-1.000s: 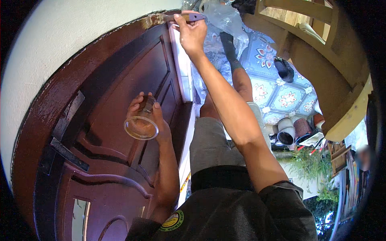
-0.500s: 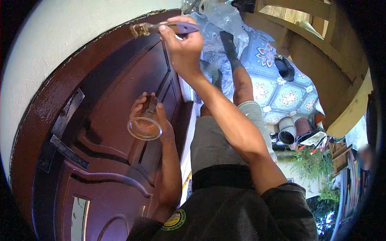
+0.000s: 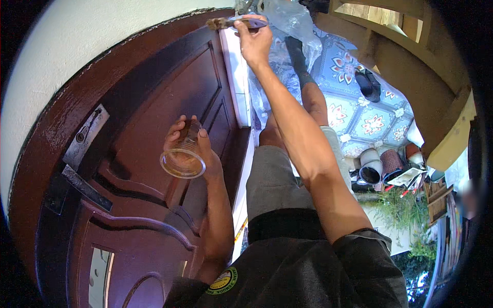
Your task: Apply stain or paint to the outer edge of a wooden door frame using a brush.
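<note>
Brush (image 3: pixel 224 23) and cup (image 3: pixel 184 160) held before a brown door (image 3: pixel 154 115).
The right hand (image 3: pixel 256 43) grips the brush by its handle, thumb and fingers closed on it; the bristles lie over the far end of the frame (image 3: pixel 92 84), though contact cannot be told. The left hand (image 3: pixel 209 162), fingers curled around the clear cup, holds it in front of the door, rim facing the viewer. A metal plate (image 3: pixel 86 137) and a dark bar (image 3: pixel 86 187) mark the door's left side; a pale wall (image 3: pixel 87 41) borders the frame. A black shoe (image 3: pixel 366 84) rests on the patterned floor (image 3: pixel 354 122).
</note>
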A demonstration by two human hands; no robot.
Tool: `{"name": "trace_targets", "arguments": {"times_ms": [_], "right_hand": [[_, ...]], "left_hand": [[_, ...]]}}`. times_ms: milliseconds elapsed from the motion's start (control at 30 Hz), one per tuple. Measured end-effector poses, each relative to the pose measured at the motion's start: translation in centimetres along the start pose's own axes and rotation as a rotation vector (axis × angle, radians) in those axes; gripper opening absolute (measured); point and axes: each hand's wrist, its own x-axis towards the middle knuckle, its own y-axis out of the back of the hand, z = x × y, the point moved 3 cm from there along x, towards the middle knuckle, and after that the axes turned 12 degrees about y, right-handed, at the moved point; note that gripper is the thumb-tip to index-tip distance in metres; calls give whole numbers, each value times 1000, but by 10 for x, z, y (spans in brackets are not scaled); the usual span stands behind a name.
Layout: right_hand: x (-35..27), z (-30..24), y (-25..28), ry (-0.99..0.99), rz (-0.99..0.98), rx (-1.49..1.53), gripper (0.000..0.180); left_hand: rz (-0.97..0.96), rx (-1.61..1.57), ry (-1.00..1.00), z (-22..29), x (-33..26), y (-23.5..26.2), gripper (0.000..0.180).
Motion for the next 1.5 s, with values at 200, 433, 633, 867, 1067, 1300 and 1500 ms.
{"name": "trace_targets", "arguments": {"times_ms": [200,433,633,867,1067,1300,1500], "right_hand": [[-17,-43,2,-103,-108,632,25],[-8,-21,-11,-195,-107,605,28],[-9,-8,13,-136,-145,357,28],[-53,-55,61,-261,-15,584,24],[-100,-100,38,48,-5,486,18],[-121,-143,12,459,-132,330,15],[-122,-148,-2,477,-214,431,13]], "left_hand": [[-6,23,-13,-2,-3,7,41],[47,0,4,-4,-3,8,43],[22,6,-9,-1,-8,13,42],[-22,-20,-52,0,-20,14,43],[-65,-64,-163,-2,-28,29,41],[-11,-64,-121,-2,-31,48,43],[0,-48,-117,-7,-32,49,43]]}}
